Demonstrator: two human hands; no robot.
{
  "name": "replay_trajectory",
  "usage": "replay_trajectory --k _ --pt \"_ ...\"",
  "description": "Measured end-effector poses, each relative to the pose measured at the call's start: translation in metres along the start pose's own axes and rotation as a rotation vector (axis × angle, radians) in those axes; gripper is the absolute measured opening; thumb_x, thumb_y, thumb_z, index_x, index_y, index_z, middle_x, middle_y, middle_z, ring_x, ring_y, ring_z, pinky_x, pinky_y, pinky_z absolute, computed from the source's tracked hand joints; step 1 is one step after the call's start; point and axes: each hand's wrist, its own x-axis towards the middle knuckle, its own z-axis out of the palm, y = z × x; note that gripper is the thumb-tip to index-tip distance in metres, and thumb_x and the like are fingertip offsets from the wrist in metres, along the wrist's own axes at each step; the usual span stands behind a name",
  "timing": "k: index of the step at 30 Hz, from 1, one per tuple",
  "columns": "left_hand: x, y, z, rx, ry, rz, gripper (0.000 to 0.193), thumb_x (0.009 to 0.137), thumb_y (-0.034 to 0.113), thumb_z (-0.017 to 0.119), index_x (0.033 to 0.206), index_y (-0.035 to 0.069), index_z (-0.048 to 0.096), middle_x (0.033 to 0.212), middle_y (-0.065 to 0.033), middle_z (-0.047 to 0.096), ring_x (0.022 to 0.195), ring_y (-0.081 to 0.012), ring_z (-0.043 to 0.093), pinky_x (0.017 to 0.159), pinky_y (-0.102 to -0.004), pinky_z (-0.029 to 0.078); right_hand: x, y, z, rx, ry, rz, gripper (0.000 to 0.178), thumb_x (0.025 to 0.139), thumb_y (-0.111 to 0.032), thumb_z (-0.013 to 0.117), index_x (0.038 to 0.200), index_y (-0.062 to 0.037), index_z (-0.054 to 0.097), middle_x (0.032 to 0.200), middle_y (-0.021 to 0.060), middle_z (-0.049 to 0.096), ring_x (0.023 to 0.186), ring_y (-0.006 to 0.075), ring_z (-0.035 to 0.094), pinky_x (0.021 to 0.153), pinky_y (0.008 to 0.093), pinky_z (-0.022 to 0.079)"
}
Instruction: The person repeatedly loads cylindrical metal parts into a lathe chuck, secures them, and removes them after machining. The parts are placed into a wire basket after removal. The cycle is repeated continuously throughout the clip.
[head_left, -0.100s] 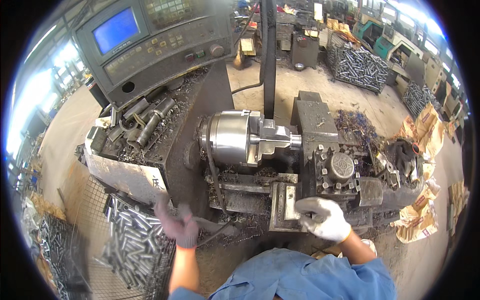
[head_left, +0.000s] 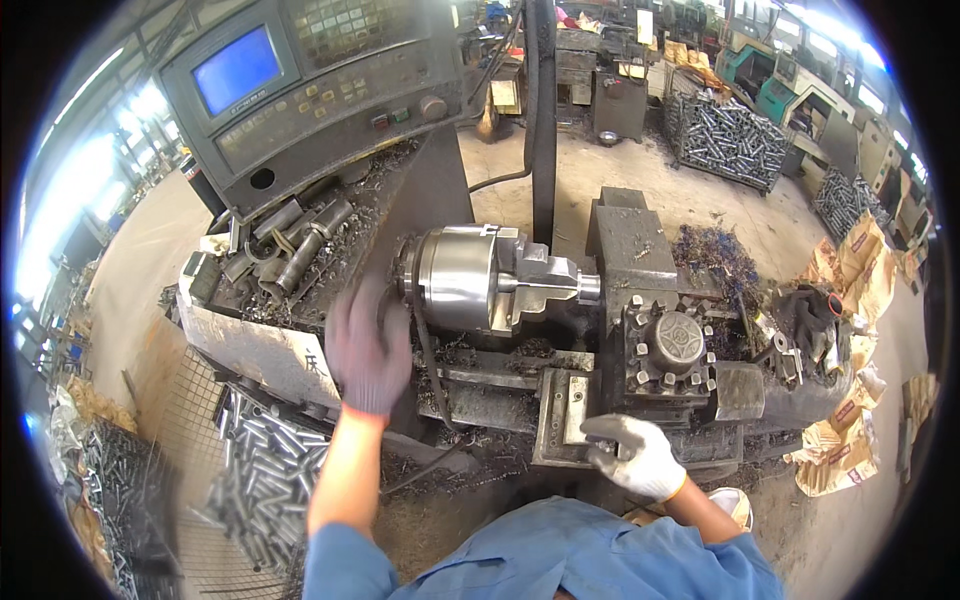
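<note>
My left hand point(head_left: 368, 350), in a greyish-purple glove, is raised in front of the lathe's headstock, left of the shiny chuck point(head_left: 458, 278). It is blurred, but its fingers look stretched out and nothing shows in them. Between the chuck jaws point(head_left: 540, 270) and the steel tip at the tailstock side, a workpiece point(head_left: 507, 284) shows only in part. My right hand point(head_left: 640, 458), in a white glove, hovers by the carriage's light plate point(head_left: 577, 408), below the bolted tool post point(head_left: 676, 343). Its fingers are loosely curved with the thumb apart, holding nothing visible.
A control panel with a blue screen point(head_left: 236, 70) stands at upper left. Below it, metal sleeves point(head_left: 305, 245) lie among chips. A wire basket at lower left holds many steel rods point(head_left: 265, 480). Torn brown paper point(head_left: 845, 430) and a wrench-like tool point(head_left: 785, 350) are at right.
My left hand has swung up from beside the rod basket to in front of the headstock. My right hand has shifted slightly left and down. The chuck looks the same.
</note>
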Motion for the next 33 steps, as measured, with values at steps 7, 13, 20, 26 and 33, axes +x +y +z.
replay_trajectory --k 7,13,20,26,33 --pt "0.196 -0.020 0.112 0.424 -0.503 -0.379 0.091 0.101 0.041 0.057 0.173 0.016 0.006 0.127 -0.0283 0.071 0.110 -0.0463 0.073 0.096 -0.0587 0.057 -0.044 0.021 -0.017 0.033 -0.040 0.105 0.038 0.084 -0.020 0.081 0.121 -0.0082 0.077 0.092 0.0123 0.078 0.086 0.0298 0.076 0.079 0.0428 0.059" --pt "0.132 0.001 0.112 0.278 -0.314 -0.238 0.082 0.099 0.040 0.063 0.170 0.019 0.027 0.123 -0.0272 0.074 0.104 -0.0401 0.076 0.088 -0.0541 0.059 -0.059 0.055 -0.007 0.049 -0.268 0.241 0.042 0.093 -0.029 0.076 0.133 -0.0164 0.072 0.124 0.0120 0.076 0.115 0.0334 0.072 0.101 0.0452 0.055" --pt "-0.303 0.067 0.022 -0.020 -0.977 -0.355 0.058 0.095 0.043 0.067 0.145 0.014 0.059 0.105 -0.0197 0.077 0.093 -0.0410 0.075 0.080 -0.0587 0.058 -0.034 0.063 0.052 0.099 -0.525 -0.024 0.041 0.095 -0.031 0.075 0.134 -0.0188 0.072 0.124 0.0121 0.076 0.117 0.0330 0.071 0.098 0.0440 0.060" --pt "-0.653 0.207 -0.282 0.122 -0.619 -2.167 0.069 0.092 0.061 0.066 0.135 0.007 0.072 0.130 -0.0227 0.075 0.125 -0.0401 0.069 0.106 -0.0470 0.053 -0.017 0.009 0.139 0.004 -0.882 -0.348 0.034 0.094 -0.031 0.074 0.124 -0.0151 0.077 0.104 0.0074 0.077 0.092 0.0265 0.074 0.082 0.0373 0.062" --pt "-0.850 0.478 -0.504 1.111 -0.086 -2.290 0.042 0.095 0.028 0.063 0.123 0.000 0.075 0.123 -0.0215 0.077 0.112 -0.0370 0.073 0.093 -0.0493 0.055 -0.110 -0.159 0.302 -0.028 -1.326 -0.805 0.039 0.095 -0.033 0.066 0.125 -0.0101 0.077 0.121 0.0147 0.076 0.111 0.0346 0.072 0.099 0.0426 0.058"
